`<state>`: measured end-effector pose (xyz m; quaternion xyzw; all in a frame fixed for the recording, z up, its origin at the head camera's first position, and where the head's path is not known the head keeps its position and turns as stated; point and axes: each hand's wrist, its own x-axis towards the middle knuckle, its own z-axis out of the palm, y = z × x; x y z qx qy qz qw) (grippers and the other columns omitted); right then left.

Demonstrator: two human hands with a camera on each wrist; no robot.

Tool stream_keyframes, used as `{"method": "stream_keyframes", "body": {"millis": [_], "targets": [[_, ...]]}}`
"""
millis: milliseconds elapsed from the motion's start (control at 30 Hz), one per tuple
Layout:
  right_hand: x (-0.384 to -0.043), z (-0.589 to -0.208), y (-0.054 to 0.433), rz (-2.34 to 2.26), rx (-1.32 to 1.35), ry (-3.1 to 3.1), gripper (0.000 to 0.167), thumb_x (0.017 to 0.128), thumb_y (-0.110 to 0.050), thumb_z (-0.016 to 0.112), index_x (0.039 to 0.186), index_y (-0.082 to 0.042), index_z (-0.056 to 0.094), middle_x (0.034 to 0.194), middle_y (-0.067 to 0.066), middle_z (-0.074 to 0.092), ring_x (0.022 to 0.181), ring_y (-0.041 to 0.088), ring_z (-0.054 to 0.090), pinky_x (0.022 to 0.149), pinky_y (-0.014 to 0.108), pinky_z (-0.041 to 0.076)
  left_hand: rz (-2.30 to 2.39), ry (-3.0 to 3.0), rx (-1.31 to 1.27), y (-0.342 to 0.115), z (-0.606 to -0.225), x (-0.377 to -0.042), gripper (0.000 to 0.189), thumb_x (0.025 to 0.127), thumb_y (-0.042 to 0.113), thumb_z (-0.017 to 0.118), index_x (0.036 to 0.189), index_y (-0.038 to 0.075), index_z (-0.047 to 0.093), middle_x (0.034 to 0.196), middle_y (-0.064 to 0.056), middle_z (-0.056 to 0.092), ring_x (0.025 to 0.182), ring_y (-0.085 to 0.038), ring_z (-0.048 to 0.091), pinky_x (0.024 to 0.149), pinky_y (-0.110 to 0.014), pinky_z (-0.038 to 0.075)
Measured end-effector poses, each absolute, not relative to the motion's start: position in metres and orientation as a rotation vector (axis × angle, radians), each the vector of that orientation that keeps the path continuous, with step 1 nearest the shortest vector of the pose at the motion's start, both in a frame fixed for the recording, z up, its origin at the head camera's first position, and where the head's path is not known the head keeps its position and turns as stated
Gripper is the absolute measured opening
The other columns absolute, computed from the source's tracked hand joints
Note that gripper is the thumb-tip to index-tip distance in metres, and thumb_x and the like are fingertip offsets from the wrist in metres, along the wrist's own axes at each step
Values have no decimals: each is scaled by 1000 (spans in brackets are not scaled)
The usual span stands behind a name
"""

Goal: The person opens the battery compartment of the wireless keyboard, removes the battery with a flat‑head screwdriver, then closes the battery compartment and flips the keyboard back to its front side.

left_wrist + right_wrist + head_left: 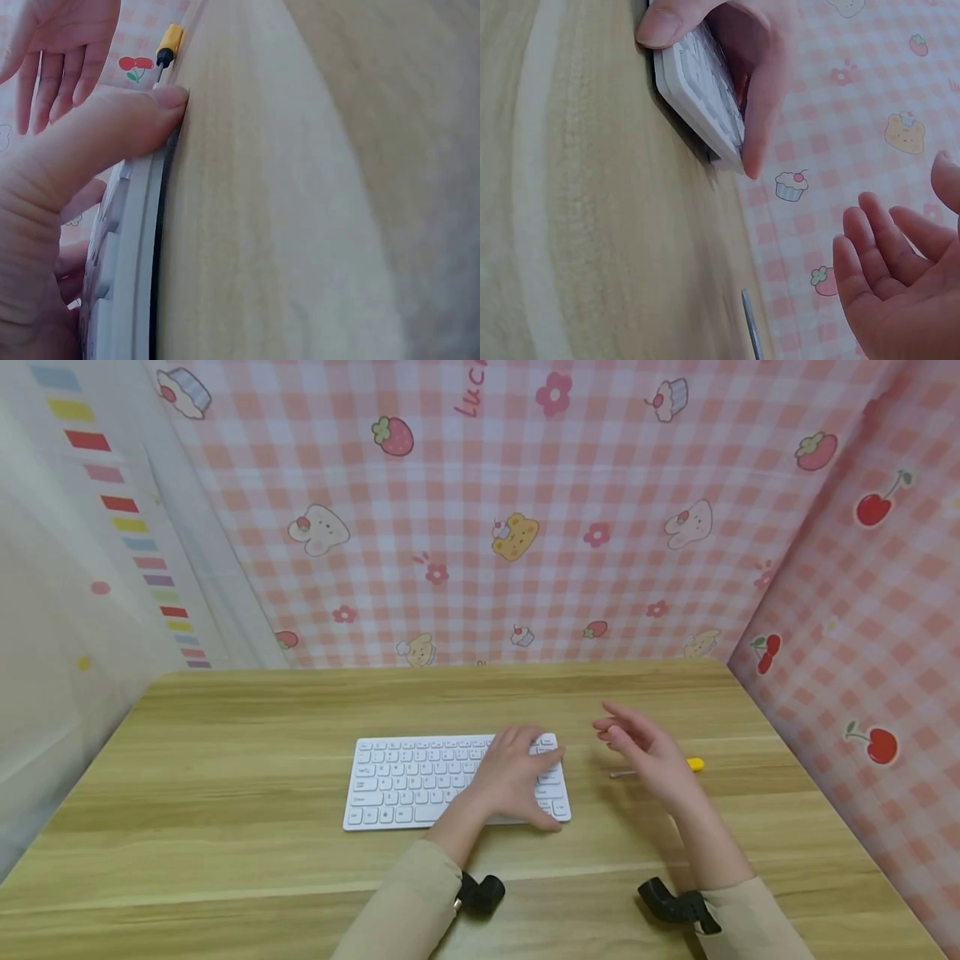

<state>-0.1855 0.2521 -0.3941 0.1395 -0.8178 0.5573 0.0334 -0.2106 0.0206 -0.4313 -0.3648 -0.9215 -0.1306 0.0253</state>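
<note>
A white keyboard [420,781] lies on the wooden table with its keys up. My left hand [513,777] spans the right part of it and grips it, thumb at the near edge and fingers reaching toward the far edge. In the left wrist view the thumb [161,112] lies along the keyboard's side. My right hand [648,760] hovers to the right of the keyboard, holding nothing, its fingers loosely bent. Beneath it, partly hidden, is a screwdriver [696,764] with a yellow handle; its metal shaft [751,326] also shows in the right wrist view.
The table [225,860] runs back to a pink checked cloth [480,593] with cartoon prints. A similar cloth [885,635] hangs along the right side, and a pale curtain [67,693] on the left. Both wrists wear black camera mounts [483,893].
</note>
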Motion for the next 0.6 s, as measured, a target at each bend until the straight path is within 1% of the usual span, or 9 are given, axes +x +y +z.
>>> {"method": "stream_keyframes", "body": {"millis": [100,167,233,400,500,600], "targets": [[-186,-397,253,1791,415,-2444,45,106,-16,47,145,6,41,128,32,56,105,5,61,91,20,50,-443,-2843,-1148,20,-427,-211,103,57,65,84,146,22,52,151,-14,38,138,-27,32,117,-43,20],[-186,-398,252,1855,399,-2396,46,107,-16,45,146,7,39,129,31,55,106,6,62,91,22,50,-491,-2841,-1163,17,-420,-212,104,58,65,84,147,22,51,153,-15,36,138,-28,31,116,-44,21],[-185,-399,250,1929,381,-2348,48,107,-17,45,147,9,36,127,25,59,106,8,62,91,23,51,-567,-2828,-1176,14,-409,-214,103,59,62,84,147,21,51,153,-16,34,139,-30,31,115,-46,23],[-184,-398,244,2124,374,-2224,51,107,-18,45,148,9,31,118,-2,65,108,10,63,92,26,51,-813,-2815,-1169,3,-368,-217,102,62,56,86,149,20,47,157,-16,29,140,-32,27,113,-50,27],[-183,-398,238,2210,416,-2159,50,107,-15,44,148,9,30,116,-5,67,107,12,64,93,27,52,-957,-2801,-1142,-4,-345,-217,103,64,54,86,152,22,42,159,-12,26,141,-31,24,110,-50,32],[-182,-399,232,2283,483,-2092,50,107,-13,43,149,10,27,116,-3,67,107,13,64,93,28,52,-1084,-2759,-1128,-11,-324,-216,103,66,50,88,153,23,40,159,-11,23,139,-29,25,104,-47,39]]}}
